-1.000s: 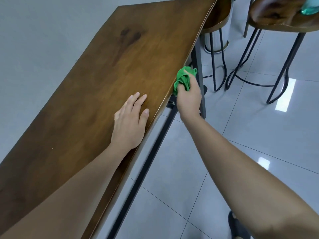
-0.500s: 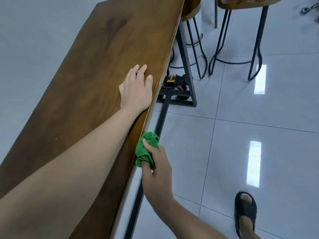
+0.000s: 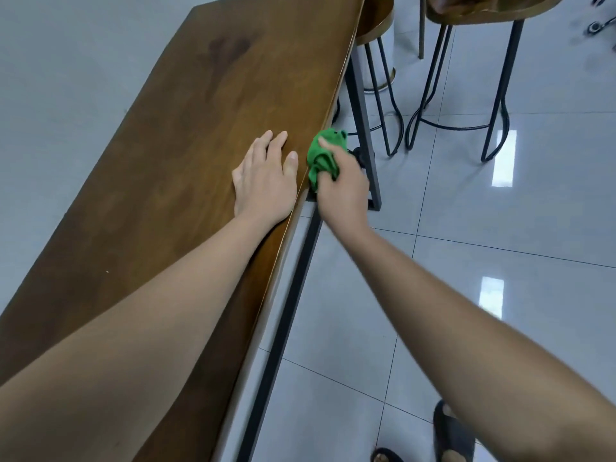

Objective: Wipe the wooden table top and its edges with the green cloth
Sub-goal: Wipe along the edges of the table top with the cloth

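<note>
Sandal: a dark sandal [image 3: 453,435] stands on the tiled floor [image 3: 500,261] at the near right.
Frame: a black bar [image 3: 280,328] runs under the table's right edge, from near to far.
Left hand: the left hand [image 3: 266,181] lies flat on the table [image 3: 166,195] close to its right edge, fingers straight and together, holding nothing.
Right hand: the right hand [image 3: 343,191] is just right of the left one, off the side of the table, its fingers curled round the cloth with the thumb on top.
Cloth: the green cloth [image 3: 323,155] is bunched and seems pressed against the table's right edge, level with the left fingertips.
Change: half a second ago the cloth was nearer on that edge, below the left wrist. A second ago it was farther, past the fingertips. The left hand has stayed flat throughout.
Meaning: the cloth is going back and forth along the right edge, so the edge wiping is probably under way. Whether the top or the other edges are done cannot be told.
Far end: a dark stain [image 3: 230,46] marks the wood, and stools [image 3: 466,78] stand at the far right.
</note>
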Motion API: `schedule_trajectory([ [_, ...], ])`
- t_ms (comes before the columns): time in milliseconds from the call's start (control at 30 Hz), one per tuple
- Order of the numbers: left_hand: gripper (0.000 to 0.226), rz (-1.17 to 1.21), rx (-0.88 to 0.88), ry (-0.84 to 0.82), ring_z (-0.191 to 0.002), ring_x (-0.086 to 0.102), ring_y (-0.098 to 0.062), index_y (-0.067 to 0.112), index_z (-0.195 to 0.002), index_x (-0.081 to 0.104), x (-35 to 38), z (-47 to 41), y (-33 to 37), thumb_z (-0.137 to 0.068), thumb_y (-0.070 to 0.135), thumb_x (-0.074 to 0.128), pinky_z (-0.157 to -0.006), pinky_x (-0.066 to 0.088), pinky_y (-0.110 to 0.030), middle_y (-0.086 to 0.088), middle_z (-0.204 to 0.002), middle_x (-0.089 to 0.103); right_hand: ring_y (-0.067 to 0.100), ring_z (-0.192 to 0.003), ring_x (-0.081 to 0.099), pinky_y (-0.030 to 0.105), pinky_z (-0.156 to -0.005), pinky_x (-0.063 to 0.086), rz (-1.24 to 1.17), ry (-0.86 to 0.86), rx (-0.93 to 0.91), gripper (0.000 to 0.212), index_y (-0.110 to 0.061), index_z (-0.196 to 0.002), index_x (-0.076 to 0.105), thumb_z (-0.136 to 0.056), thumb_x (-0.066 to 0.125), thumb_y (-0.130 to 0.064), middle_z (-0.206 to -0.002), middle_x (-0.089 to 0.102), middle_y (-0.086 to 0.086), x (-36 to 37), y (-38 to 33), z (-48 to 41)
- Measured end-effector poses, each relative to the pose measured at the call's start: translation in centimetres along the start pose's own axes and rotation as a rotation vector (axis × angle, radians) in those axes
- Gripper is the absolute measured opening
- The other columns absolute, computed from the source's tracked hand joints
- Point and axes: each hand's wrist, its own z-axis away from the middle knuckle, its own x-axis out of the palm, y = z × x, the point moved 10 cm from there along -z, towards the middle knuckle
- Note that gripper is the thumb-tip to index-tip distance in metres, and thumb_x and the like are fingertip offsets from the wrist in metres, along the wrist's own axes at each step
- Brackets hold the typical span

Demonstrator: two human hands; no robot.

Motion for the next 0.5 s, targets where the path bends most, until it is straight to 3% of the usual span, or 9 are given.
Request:
schedule_trajectory([
  [200, 0.055, -0.021, -0.013, 0.005, -0.168, 0.021, -0.02, 0.035, -0.171, 0.034, -0.1, 0.0, 0.1, -0.118, 0.051, 0.027, -0.134, 0.016, -0.055, 0.004, -0.181, 0.026, 0.023, -0.121, 0.069, 0.049, -0.104, 0.059, -0.052, 0.028, 0.07, 0.061, -0.031, -0.151, 0.065, -0.102, 0.052, 0.002, -0.139, 0.071, 0.003, -0.4, 0.7, -3.5],
  [333, 0.056, 0.0, -0.013, 0.007, -0.167, 0.022, -0.02, 0.035, -0.17, 0.035, -0.1, -0.2, -0.1, -0.117, 0.052, 0.028, -0.133, 0.017, -0.057, 0.004, -0.18, 0.027, 0.017, -0.125, 0.066, 0.044, -0.11, 0.055, -0.116, -0.023, 0.064, 0.064, -0.028, -0.151, 0.066, -0.099, 0.053, 0.007, -0.138, 0.069, 0.002, 1.0, 1.8, 4.8],
  [500, 0.055, 0.089, 0.015, 0.038, -0.164, 0.028, -0.02, 0.036, -0.17, 0.036, -1.1, 0.8, 0.3, -0.116, 0.046, 0.038, -0.132, 0.019, -0.057, 0.004, -0.181, 0.023, 0.011, -0.121, 0.065, 0.036, -0.101, 0.059, -0.163, -0.146, 0.05, 0.068, -0.04, -0.149, 0.065, -0.098, 0.055, 0.004, -0.134, 0.062, -0.009, 2.6, 2.8, 18.7],
])
